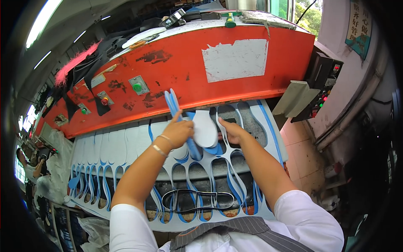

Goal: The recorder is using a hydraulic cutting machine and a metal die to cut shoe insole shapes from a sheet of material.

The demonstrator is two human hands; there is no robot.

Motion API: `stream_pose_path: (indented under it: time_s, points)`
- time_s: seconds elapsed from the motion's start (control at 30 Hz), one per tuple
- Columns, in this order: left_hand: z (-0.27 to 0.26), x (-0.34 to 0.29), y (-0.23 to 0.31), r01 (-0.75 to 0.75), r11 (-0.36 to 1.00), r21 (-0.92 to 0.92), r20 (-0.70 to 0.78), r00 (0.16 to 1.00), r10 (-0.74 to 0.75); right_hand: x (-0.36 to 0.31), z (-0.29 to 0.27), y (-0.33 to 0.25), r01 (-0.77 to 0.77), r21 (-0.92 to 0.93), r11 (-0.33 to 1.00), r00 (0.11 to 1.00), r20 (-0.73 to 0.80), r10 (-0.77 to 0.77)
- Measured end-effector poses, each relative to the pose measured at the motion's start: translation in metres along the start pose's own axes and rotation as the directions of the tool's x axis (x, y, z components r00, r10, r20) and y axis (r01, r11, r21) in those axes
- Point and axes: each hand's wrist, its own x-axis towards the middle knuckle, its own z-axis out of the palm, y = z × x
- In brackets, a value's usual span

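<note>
Insoles in hand over a cut-out sheet (172, 227).
A metal cutter (215, 200) lies nearest; beyond it, the left hand (179, 130) grips blue insoles (171, 102) upright, while the right hand (234, 131) is beside a white insole (205, 128), its grip unclear; behind stands a red machine (176, 69).

Both hands (180, 132) (234, 132) at insoles (205, 130) over a holed white sheet (180, 226), before a red machine (180, 63)

Factory workshop: red machine (180, 73), push button (137, 87), insole sheets (180, 225).
</note>
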Motion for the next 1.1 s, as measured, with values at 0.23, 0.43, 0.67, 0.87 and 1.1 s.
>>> stream_pose_path:
  time_s: [0.23,0.43,0.67,0.87,1.1]
  points:
    - [0.007,0.048,0.007,-0.076,0.997,-0.011,0.137,0.988,0.076,0.005,0.006,-0.001,0.075,0.125,0.989,0.993,0.083,-0.086]
    - [-0.035,0.034,0.014,-0.070,0.968,0.239,0.429,0.902,-0.041,0.002,0.021,-0.014,-0.011,-0.680,0.734,0.975,-0.170,-0.142]
    - [0.006,0.063,0.019,-0.176,0.983,0.059,0.067,0.983,0.172,0.008,0.006,-0.002,0.076,-0.376,0.923,0.989,-0.086,-0.117]
    - [0.027,0.075,0.018,-0.112,0.990,-0.085,0.013,0.993,0.113,0.003,0.004,0.012,0.140,0.365,0.920,0.985,0.043,-0.167]
    - [0.008,0.003,0.015,-0.054,0.992,-0.113,-0.164,0.986,0.035,0.002,0.006,0.029,0.164,0.064,0.984,0.978,-0.138,-0.154]
